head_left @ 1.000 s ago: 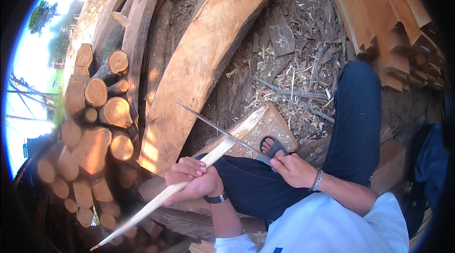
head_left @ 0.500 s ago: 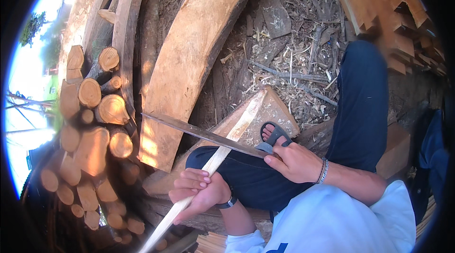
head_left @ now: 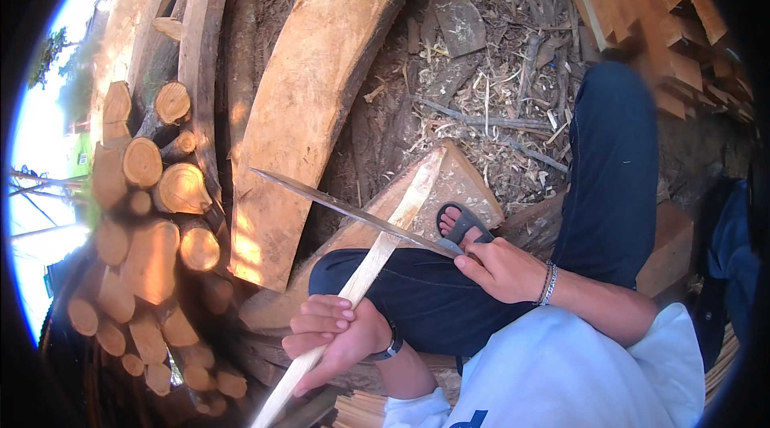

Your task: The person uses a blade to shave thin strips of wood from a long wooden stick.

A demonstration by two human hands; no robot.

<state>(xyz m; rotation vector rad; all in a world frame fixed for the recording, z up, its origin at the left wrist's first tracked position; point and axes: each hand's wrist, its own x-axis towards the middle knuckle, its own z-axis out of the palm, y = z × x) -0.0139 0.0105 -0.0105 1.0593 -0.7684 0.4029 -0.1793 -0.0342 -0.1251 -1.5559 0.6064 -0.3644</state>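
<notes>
Head view: a pale, narrow, roughly squared wooden stick (head_left: pixel 366 272) is gripped in the closed left hand (head_left: pixel 346 336), slanted up across the dark-trousered left thigh (head_left: pixel 433 300). A long, grey, pointed metal blade (head_left: pixel 321 200) is held in the closed right hand (head_left: pixel 505 269), laid crosswise over the stick above the left hand; its handle is hidden. Pale wood shavings (head_left: pixel 489 111) are scattered beyond the brown wooden block (head_left: pixel 464 187).

No lettering, number or sign can be read. Between five and six o'clock, a dark-blue printed mark (head_left: pixel 469 420) stands on the pale T-shirt (head_left: pixel 561 372), cut off by the lower edge. Near three o'clock, a tiny pale fleck (head_left: pixel 627 162) on the dark trousers (head_left: pixel 611 127) is too small to identify.
</notes>
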